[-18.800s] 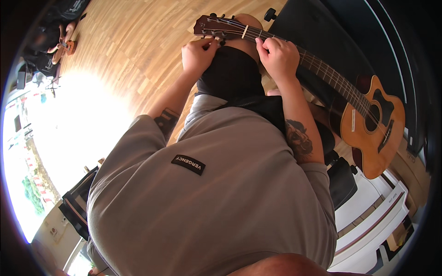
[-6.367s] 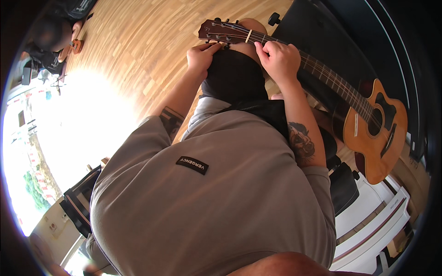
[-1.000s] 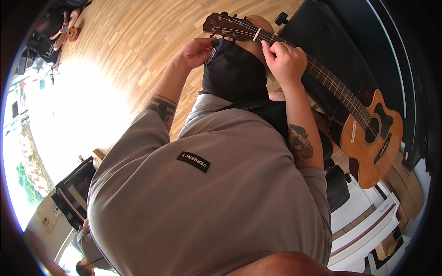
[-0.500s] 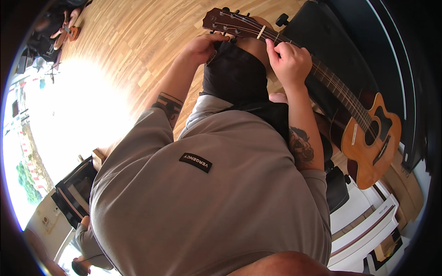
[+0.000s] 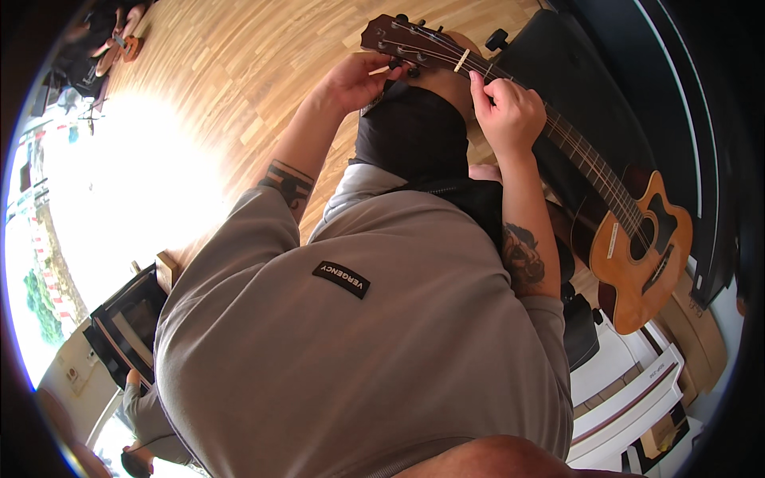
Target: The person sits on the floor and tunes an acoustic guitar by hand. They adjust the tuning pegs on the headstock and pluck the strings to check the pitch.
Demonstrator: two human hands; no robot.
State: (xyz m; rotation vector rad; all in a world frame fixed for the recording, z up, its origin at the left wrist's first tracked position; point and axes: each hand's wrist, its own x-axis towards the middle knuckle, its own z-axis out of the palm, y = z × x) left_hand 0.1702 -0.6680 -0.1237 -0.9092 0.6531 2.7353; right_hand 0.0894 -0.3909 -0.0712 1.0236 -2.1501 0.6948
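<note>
An acoustic guitar (image 5: pixel 633 279) with an amber top and dark pickguard slants from the right up to the top centre. Its dark brown headstock (image 5: pixel 390 36) lies at the far end, above my knee. My left hand (image 5: pixel 355 84) is at the headstock's near edge, its thumb and fingers pinched at a black tuning peg (image 5: pixel 395 63). Just past the pale nut (image 5: pixel 462 60), my right hand (image 5: pixel 510 115) is closed at the guitar neck (image 5: pixel 586 153). Its thumb points toward the nut; the curled fingertips are hidden from view.
A black padded seat (image 5: pixel 574 88) lies beyond the neck. White furniture (image 5: pixel 629 414) and a brown cardboard box (image 5: pixel 701 319) are at the lower right. Another person with a small guitar (image 5: pixel 130 48) sits at the far left; someone else (image 5: pixel 151 422) is at the lower left.
The headstock and both hands appear slightly farther right in the picture. My left fingers have shifted their hold at the tuning peg. My right hand keeps its place near the nut.
</note>
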